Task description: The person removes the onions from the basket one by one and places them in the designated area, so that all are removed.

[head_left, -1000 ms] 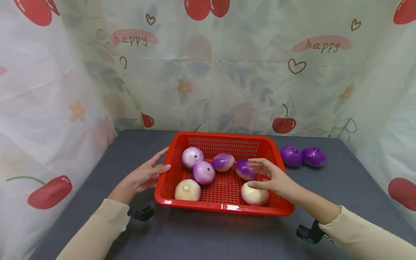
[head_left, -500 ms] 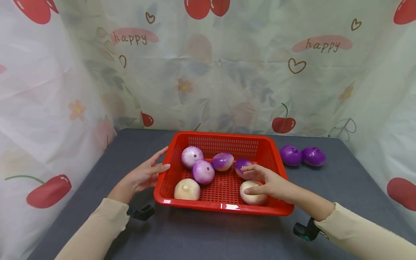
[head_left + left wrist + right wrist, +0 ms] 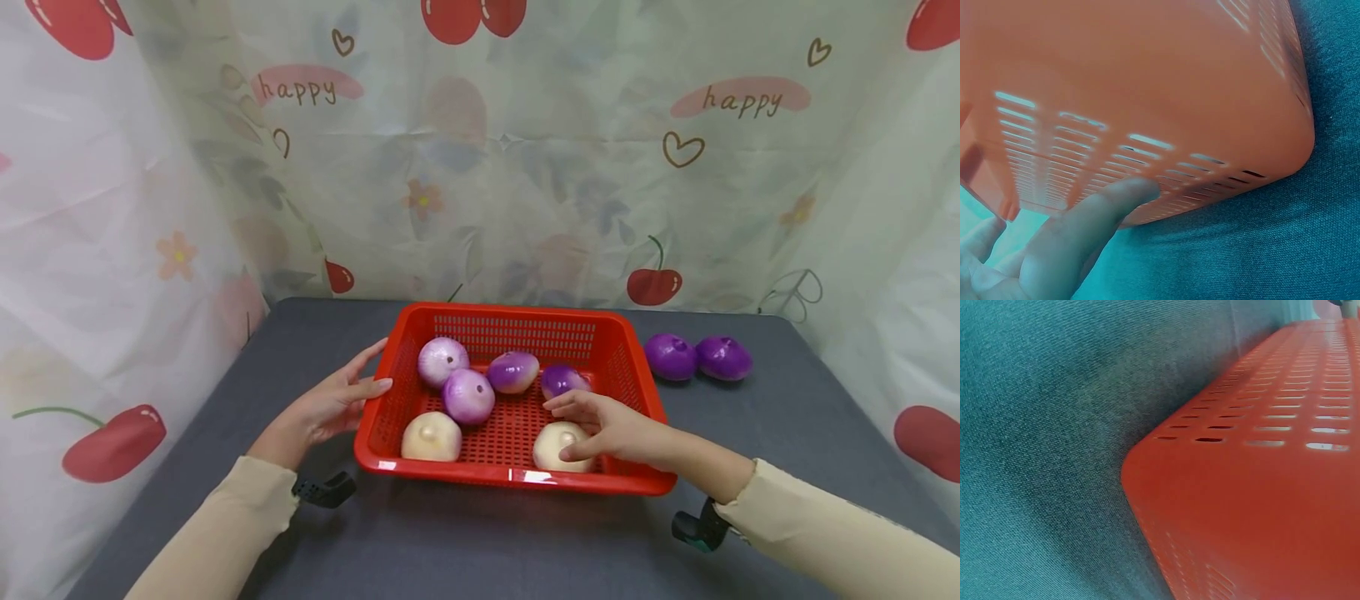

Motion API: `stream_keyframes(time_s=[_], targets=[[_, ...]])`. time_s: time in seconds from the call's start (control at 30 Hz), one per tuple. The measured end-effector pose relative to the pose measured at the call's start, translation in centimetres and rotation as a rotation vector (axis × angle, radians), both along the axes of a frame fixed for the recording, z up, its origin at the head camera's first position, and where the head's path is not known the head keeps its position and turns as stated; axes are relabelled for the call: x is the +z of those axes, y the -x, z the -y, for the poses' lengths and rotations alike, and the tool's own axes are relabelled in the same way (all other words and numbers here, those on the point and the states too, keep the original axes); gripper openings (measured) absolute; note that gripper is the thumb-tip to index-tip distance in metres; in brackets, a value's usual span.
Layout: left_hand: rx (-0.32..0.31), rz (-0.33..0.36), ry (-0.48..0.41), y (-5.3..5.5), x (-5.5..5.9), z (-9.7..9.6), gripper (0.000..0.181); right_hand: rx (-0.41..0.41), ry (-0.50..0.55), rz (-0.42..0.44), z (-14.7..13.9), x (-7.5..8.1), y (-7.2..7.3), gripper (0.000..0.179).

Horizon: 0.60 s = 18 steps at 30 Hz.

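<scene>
A red plastic basket (image 3: 517, 477) with slotted walls stands on the dark table. My left hand (image 3: 330, 408) is at its left side, thumb tip at the rim; in the left wrist view a finger (image 3: 1104, 206) lies against the outer wall. My right hand (image 3: 626, 429) reaches over the right side and holds a white onion (image 3: 553, 446), thumb on the near side, fingers curved over the far side. Behind that hand sits a purple onion (image 3: 562, 379), partly hidden. The right wrist view shows only the basket's outer wall (image 3: 1229, 500), not the hand.
Another white onion (image 3: 431, 437) lies at the basket's front left. Two pale purple onions (image 3: 468, 397) sit behind it, and a purple-and-white onion (image 3: 513, 372) lies mid-basket. Outside, two deep purple onions (image 3: 723, 358) rest on the table at right. A printed curtain (image 3: 510, 208) hangs behind.
My right hand has shifted left inside the basket. The white onion under it has moved left and turned, its pointed tip now showing. The left hand and basket stay put.
</scene>
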<state>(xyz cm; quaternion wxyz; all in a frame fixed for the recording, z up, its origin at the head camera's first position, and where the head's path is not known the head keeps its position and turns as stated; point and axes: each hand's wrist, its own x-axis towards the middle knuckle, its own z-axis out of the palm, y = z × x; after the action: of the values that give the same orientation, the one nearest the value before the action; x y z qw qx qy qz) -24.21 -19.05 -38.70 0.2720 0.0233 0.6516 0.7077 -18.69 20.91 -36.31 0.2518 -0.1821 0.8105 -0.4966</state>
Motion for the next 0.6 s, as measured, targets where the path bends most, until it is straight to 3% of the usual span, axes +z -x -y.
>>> stream_keyframes(time_s=[0.4, 0.6], targets=[[-0.003, 0.004, -0.002, 0.0, 0.1, 0.1, 0.08, 0.057, -0.145, -0.027, 0.9, -0.8, 0.5, 0.059], [-0.011, 0.004, -0.008, -0.1, 0.2, 0.0, 0.079, 0.066, -0.13, -0.009, 1.1, -1.3, 0.6, 0.059]])
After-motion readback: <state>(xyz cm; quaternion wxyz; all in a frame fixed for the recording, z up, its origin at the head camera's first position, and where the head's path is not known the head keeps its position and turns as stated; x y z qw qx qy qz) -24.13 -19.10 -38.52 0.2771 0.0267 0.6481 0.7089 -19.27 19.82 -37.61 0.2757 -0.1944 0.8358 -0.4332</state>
